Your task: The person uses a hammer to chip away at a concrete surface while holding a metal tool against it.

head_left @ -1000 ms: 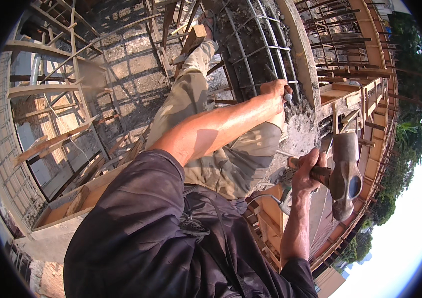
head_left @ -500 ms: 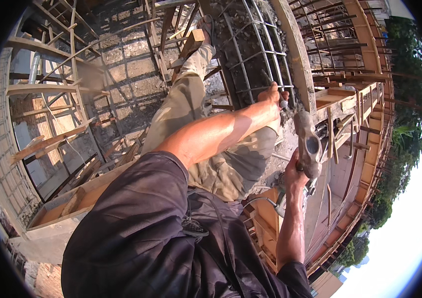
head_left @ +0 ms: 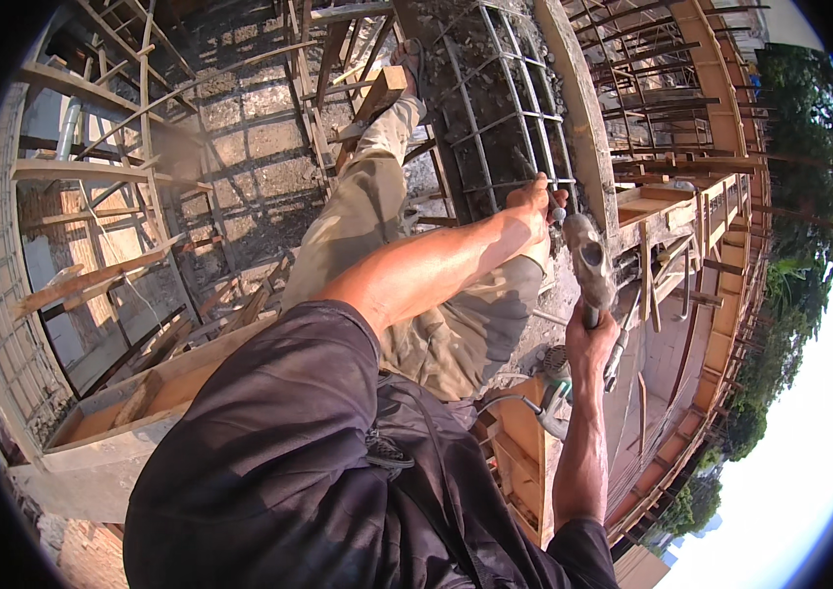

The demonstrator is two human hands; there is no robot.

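Observation:
My left hand (head_left: 528, 199) reaches forward over the steel bars, its fingers closed around a short metal rod. The rod's round end (head_left: 559, 214) sticks out on the right side of the fist; most of its length is hidden by the hand. My right hand (head_left: 590, 342) is wrapped around the handle of a hammer. Its worn grey head (head_left: 590, 257) is just to the right of the rod's end, very close to it. Under the left hand runs a rebar cage (head_left: 480, 123) set in a dark trough with rubble.
A board edge (head_left: 588, 128) borders the cage on the right. Beside my right forearm sits a green power tool (head_left: 554, 388) with a cable. Timber props (head_left: 83, 175) stand at left, above a lower floor. More rebar and wooden formwork (head_left: 726, 324) curve along the right.
The hammer head has swung up and left, closer to the rod's round end. My left hand keeps its grip and has shifted only slightly.

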